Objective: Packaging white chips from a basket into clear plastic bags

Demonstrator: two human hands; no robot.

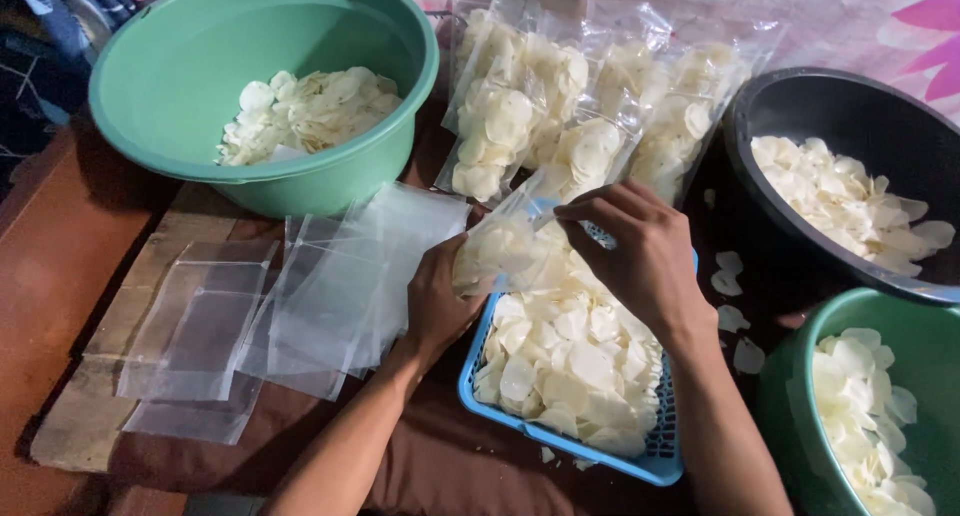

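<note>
Two forearms reach in from the lower edge, both hands meeting on one clear bag above a blue basket of pale chips.

The left hand (440, 301) is clenched round the lower body of the clear plastic bag (497, 248), which is partly filled with chips and lies tilted, its long axis running from the left palm up and to the right, mouth toward the right hand (635, 251). That hand's grip pinches at the bag's open end, fingers curled over it, just above the blue basket (560, 441). Left of the left hand, touching distance, lies a loose stack of empty bags (300, 306) on the dark bench. Filled bags (560, 106) stand in a row beyond. A green basin (170, 86), a black basin (760, 116) and a second green basin (790, 396) all hold chips.
</note>
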